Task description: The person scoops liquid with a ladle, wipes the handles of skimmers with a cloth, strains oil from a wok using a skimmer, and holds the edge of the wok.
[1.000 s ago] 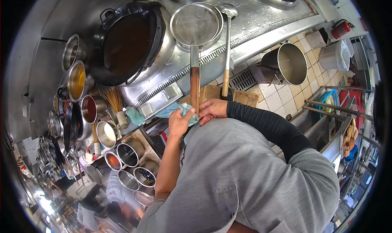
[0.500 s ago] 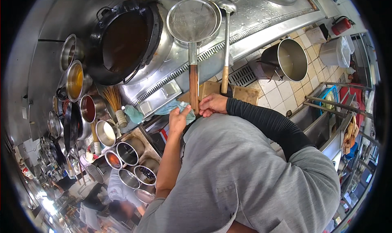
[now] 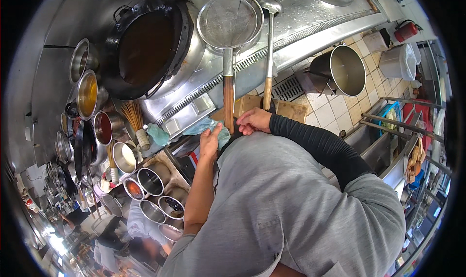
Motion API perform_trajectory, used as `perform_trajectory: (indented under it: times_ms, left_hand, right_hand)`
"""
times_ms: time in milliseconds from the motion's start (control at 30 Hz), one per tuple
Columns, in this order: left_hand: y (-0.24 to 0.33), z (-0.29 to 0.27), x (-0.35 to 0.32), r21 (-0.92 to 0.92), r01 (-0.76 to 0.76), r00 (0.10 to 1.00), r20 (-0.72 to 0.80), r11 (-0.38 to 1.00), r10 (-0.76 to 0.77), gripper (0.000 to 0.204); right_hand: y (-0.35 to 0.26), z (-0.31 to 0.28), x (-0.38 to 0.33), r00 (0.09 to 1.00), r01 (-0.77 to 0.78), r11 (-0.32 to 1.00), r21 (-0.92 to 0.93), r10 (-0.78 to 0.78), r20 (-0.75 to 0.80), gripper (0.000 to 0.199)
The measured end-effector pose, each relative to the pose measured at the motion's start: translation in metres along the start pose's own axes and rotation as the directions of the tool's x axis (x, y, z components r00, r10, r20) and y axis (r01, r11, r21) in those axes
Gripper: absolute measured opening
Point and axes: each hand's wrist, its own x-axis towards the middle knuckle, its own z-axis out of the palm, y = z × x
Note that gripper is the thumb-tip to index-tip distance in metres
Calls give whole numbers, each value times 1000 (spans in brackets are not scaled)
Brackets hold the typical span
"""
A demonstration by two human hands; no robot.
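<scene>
Both hands are close to the front of my waist, either side of the wooden handle end of a mesh strainer point(image 3: 228, 22). My left hand point(image 3: 210, 140) is curled with its thumb up, over or against a pale blue-green cloth point(image 3: 197, 127) at the counter edge; what its fingers hold is hidden. My right hand point(image 3: 256, 121) is bent inward just right of the handle, its fingers curled round something too small or dark to make out. Neither hand visibly grips the strainer. Right of the strainer lies a ladle point(image 3: 269, 49) with a wooden handle.
A large black wok point(image 3: 148, 49) with dark liquid stands on the steel range at left. Steel pots, a bamboo brush point(image 3: 133, 116) and several seasoning containers point(image 3: 150, 181) line the left. A tall pot point(image 3: 347, 71) is at right, near a floor drain point(image 3: 291, 89). Co-workers are at lower left.
My hands have drawn slightly apart. The left has shifted a little left, and the right's fingers have moved away from the strainer handle. The strainer and ladle look unmoved.
</scene>
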Motion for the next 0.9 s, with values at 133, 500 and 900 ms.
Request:
perform_trajectory:
  times_ms: [133,500,900]
  left_hand:
    - [1,-7,1,24,82,995,46,996,-84,69]
    - [-27,-28,18,119,-77,997,-5,990,78,39]
    - [1,20,13,447,-322,941,249,835,230,78]
  right_hand:
    - [0,2,2,1000,8,1000,-17,-8,-6,21]
    - [-1,5,5,996,-1,1000,-10,0,-90,26]
    - [-9,7,20,990,126,988,93,-119,-80,9]
